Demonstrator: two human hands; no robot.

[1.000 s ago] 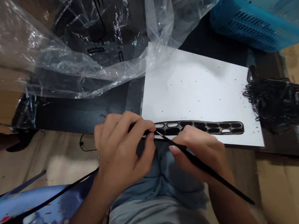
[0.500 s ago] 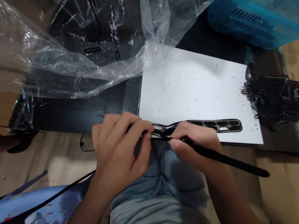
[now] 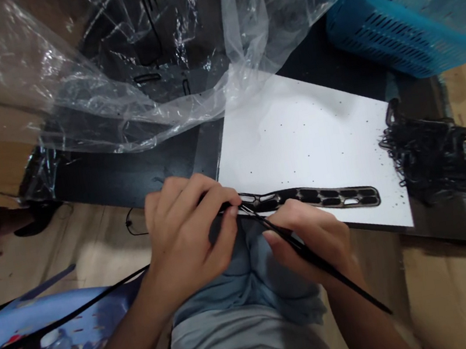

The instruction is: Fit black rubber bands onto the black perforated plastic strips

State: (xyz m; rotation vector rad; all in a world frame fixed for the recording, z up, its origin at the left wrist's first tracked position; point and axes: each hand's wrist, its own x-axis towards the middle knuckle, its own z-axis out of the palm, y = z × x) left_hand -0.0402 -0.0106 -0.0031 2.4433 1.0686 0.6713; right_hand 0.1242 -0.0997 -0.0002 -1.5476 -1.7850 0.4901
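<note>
A long black slotted strip lies on a white sheet at its near edge. My left hand is closed, its fingertips pinching the strip's left end. My right hand is closed round a thin black stick, held like a pen. The stick's tip rests at the strip's left end, right by my left fingertips. Its other end points back to the lower right.
Crumpled clear plastic film covers the black board at the back. A blue slotted basket stands at the upper right. A heap of black loops lies right of the sheet. Brown cardboard lies around.
The stick swung flatter and out to the right half a second ago, and has now swung back to its steeper slant. My left hand has stayed pinched on the strip.
</note>
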